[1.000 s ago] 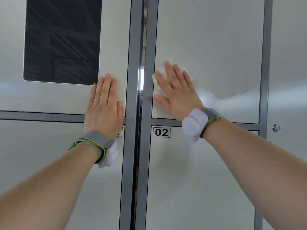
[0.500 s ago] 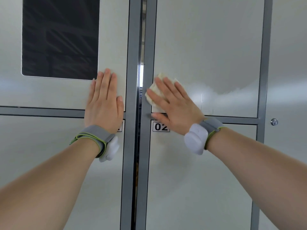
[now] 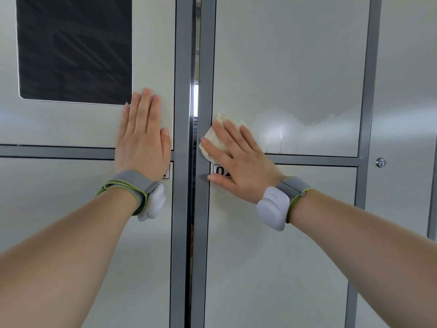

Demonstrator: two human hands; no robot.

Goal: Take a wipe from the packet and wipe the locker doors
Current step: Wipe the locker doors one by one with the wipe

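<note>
Pale locker doors in grey frames fill the view. My right hand [image 3: 238,159] presses a folded, yellowish wipe [image 3: 218,134] flat against the lower left corner of the upper right door [image 3: 295,67], fingers straight and spread. A wet sheen shows on that door to the right of the wipe. The hand covers part of the number label [image 3: 218,171] on the door below. My left hand [image 3: 142,136] lies flat on the upper left door [image 3: 153,43], just below the corner of its dark window [image 3: 75,48]. The packet is not in view.
A narrow vertical gap [image 3: 195,102] runs between the left and right locker columns. A grey crossbar [image 3: 314,160] separates upper and lower doors. A small round lock [image 3: 380,162] sits on the panel at the far right.
My right hand has slid the wipe down and left, from mid-door to the bottom left corner by the frame. My left hand has stayed pressed in place.
</note>
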